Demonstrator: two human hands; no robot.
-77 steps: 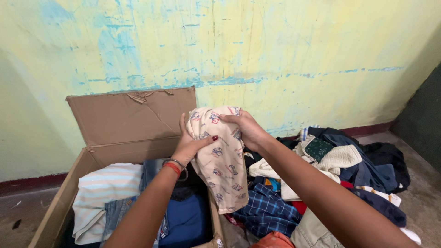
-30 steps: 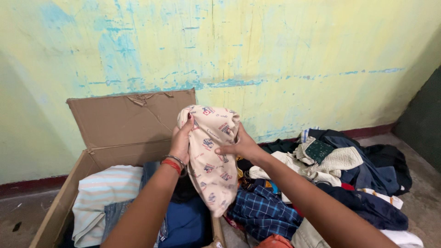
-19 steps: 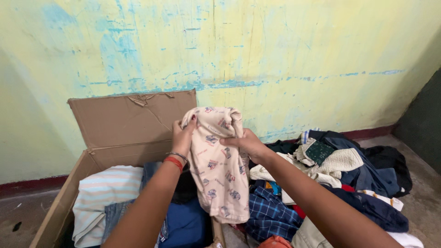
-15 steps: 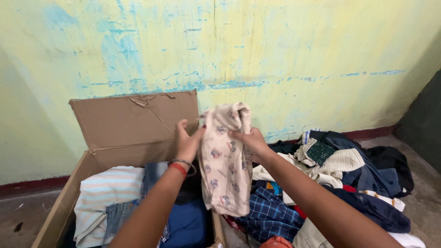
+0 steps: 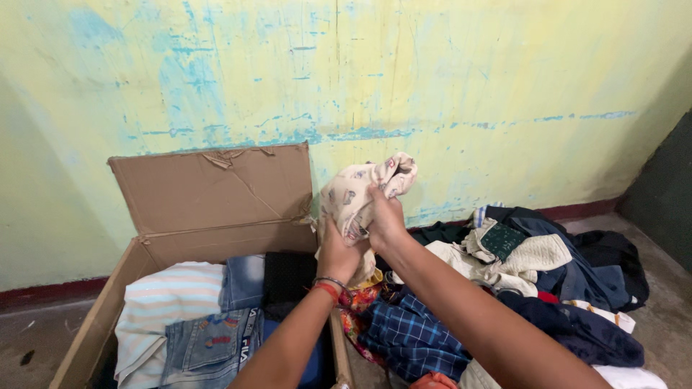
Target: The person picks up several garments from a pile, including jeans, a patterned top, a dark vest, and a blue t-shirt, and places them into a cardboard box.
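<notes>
Cream printed garment (image 5: 360, 194) bunched tight in my left hand (image 5: 339, 256) and right hand (image 5: 386, 220), above cardboard box (image 5: 209, 194) and clothes pile (image 5: 519, 281).

Bunched cream printed garment (image 5: 360, 189) (held aloft)

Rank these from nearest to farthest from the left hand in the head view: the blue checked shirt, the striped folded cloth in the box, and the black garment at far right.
From the left hand:
1. Blue checked shirt, just below and to its right on the pile.
2. Striped folded cloth, to the left inside the cardboard box.
3. Black garment, far right edge of the pile.
</notes>
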